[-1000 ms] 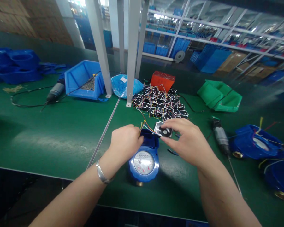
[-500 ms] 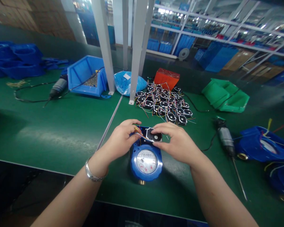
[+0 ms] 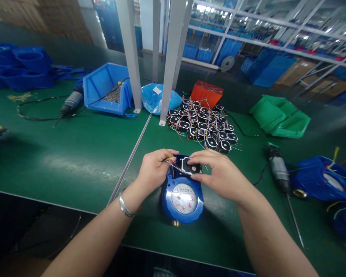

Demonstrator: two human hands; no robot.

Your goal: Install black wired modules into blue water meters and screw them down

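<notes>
A blue water meter [image 3: 167,202] with a round white dial [image 3: 184,198] lies face up on the green bench in front of me. At its far end, a black motor module [image 3: 187,166] with a white gasket line sits in or over the meter's housing. My right hand [image 3: 216,169] grips this module, thumb and fingers on either side. Thin coloured wires [image 3: 175,166] run from the module to my left hand [image 3: 154,169], whose fingers are pinched around them. The underside of the module is hidden.
Many similar black modules [image 3: 203,123] lie beyond my hands, before an orange-red box [image 3: 207,94]. Power screwdrivers lie left [image 3: 72,102] and right [image 3: 279,169]. A blue bin [image 3: 106,105] of small parts, metal posts [image 3: 173,69], green bins [image 3: 279,117] and more blue meters [image 3: 320,179] stand around.
The view has shifted slightly. My left hand has drawn the coloured wires a little to the left of the module, and its fingers are closed tighter. My right hand keeps its hold.
</notes>
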